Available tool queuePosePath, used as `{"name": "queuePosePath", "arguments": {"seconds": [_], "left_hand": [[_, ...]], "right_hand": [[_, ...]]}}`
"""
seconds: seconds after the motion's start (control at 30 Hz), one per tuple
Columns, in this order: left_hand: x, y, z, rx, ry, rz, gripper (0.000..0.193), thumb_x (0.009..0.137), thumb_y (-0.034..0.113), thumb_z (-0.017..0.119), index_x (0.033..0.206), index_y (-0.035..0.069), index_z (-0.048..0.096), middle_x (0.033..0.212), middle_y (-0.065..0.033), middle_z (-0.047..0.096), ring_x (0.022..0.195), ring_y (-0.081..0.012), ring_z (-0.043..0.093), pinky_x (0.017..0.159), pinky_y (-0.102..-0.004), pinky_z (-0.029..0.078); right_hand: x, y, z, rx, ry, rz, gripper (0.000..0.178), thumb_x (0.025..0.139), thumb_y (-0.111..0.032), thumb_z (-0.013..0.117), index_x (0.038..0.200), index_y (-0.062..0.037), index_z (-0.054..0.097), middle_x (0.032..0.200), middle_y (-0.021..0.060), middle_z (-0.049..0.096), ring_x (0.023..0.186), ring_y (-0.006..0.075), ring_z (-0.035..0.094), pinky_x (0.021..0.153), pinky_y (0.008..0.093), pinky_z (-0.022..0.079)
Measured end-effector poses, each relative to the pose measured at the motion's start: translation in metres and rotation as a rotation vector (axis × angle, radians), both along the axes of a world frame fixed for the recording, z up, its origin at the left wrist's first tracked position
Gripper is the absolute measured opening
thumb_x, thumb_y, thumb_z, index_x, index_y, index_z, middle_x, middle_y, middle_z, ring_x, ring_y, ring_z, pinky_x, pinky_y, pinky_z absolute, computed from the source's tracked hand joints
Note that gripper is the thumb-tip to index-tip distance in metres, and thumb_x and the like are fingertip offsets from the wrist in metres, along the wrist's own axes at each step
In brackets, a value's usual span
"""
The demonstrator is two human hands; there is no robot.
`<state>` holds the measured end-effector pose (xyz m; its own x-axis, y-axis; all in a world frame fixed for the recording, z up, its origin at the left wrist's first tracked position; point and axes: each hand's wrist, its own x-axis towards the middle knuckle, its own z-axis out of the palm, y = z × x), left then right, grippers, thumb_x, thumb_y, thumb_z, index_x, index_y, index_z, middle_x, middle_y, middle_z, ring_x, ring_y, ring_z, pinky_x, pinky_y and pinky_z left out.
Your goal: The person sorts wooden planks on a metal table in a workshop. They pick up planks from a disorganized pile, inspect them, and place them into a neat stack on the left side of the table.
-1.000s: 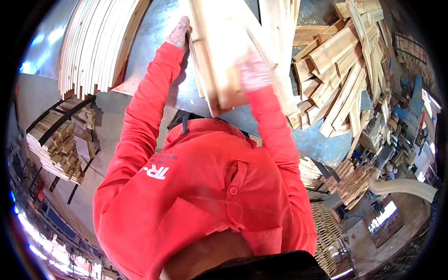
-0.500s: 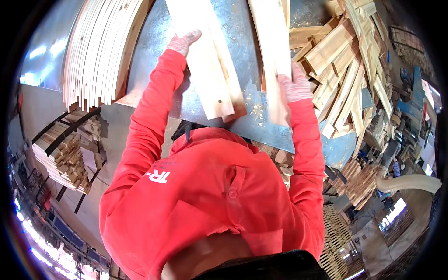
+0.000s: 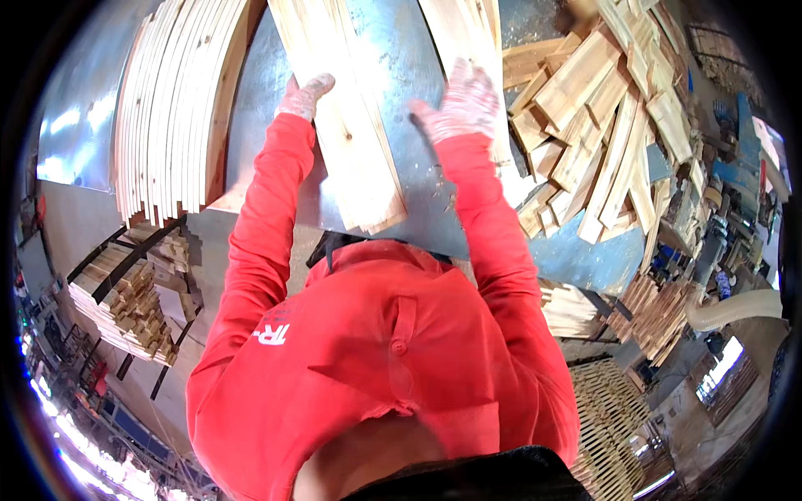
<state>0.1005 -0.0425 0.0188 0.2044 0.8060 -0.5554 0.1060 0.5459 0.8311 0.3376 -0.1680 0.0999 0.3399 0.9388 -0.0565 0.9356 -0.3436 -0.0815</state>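
A long pale wooden board (image 3: 355,142) lies lengthwise before me on the metal table, with the edge of another board showing along its right side. My gloved left hand (image 3: 304,96) grips its left edge, thumb toward the top face, the other fingers partly hidden. My gloved right hand (image 3: 459,104) has its fingers spread and thumb out, over or against the near part of a second long board (image 3: 462,33) to the right. Whether the right palm touches that board I cannot tell.
A row of boards stacked on edge (image 3: 180,100) stands on the left of the metal table (image 3: 259,92). Loose short boards (image 3: 585,108) lie heaped at the right. Bundled wood (image 3: 125,292) sits low on the left. A ribbed hose (image 3: 743,307) runs at far right.
The two middle boards have come closer into line, one over the other. My right hand has left the right board's edge and moved leftward and away from me, fingers spreading. My left hand keeps its grip.
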Motion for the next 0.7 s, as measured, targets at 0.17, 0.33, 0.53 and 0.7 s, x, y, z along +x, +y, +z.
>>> {"name": "queuePosePath", "arguments": {"seconds": [0.17, 0.33, 0.53, 0.7], "left_hand": [[0.031, -0.006, 0.06, -0.016, 0.014, 0.133, 0.083, 0.08, 0.026, 0.078, 0.145, -0.002, 0.034, 0.137, -0.0167, 0.053, 0.13, -0.0231, 0.045, 0.113, -0.0337, 0.027], [0.028, -0.011, 0.027, -0.098, 0.01, 0.152, 0.117, 0.071, 0.041, 0.083, 0.154, 0.004, 0.008, 0.135, -0.02, 0.051, 0.117, -0.0278, 0.055, 0.097, -0.0367, 0.045], [0.049, -0.018, 0.107, -0.042, 0.398, -0.059, 0.115, 0.069, 0.04, 0.083, 0.152, 0.002, 0.012, 0.13, -0.0206, 0.055, 0.114, -0.0315, 0.058, 0.094, -0.0386, 0.048], [0.051, -0.014, 0.054, 0.009, 0.278, 0.145, 0.108, 0.067, 0.031, 0.085, 0.149, 0.005, 0.019, 0.124, -0.0198, 0.057, 0.11, -0.0302, 0.057, 0.092, -0.0409, 0.047]], "right_hand": [[0.05, 0.001, 0.015, -0.225, 0.18, -0.179, 0.085, 0.078, -0.027, 0.07, 0.151, -0.0133, 0.029, 0.151, 0.0245, 0.03, 0.139, 0.0382, 0.033, 0.114, 0.0467, 0.031], [-0.032, -0.044, 0.015, -0.072, 0.519, 0.056, 0.089, 0.078, -0.044, 0.072, 0.15, -0.0092, 0.031, 0.149, 0.028, 0.032, 0.135, 0.0413, 0.039, 0.113, 0.0425, 0.033], [-0.012, -0.038, -0.001, -0.016, 0.082, 0.149, 0.101, 0.079, -0.065, 0.061, 0.152, -0.0057, 0.024, 0.155, 0.028, 0.021, 0.14, 0.0407, 0.032, 0.115, 0.0501, 0.025], [0.071, 0.0, -0.003, -0.354, 0.123, -0.269, 0.107, 0.075, -0.05, 0.075, 0.154, -0.0134, 0.013, 0.155, 0.0246, 0.022, 0.14, 0.0409, 0.032, 0.111, 0.0466, 0.034]]}}
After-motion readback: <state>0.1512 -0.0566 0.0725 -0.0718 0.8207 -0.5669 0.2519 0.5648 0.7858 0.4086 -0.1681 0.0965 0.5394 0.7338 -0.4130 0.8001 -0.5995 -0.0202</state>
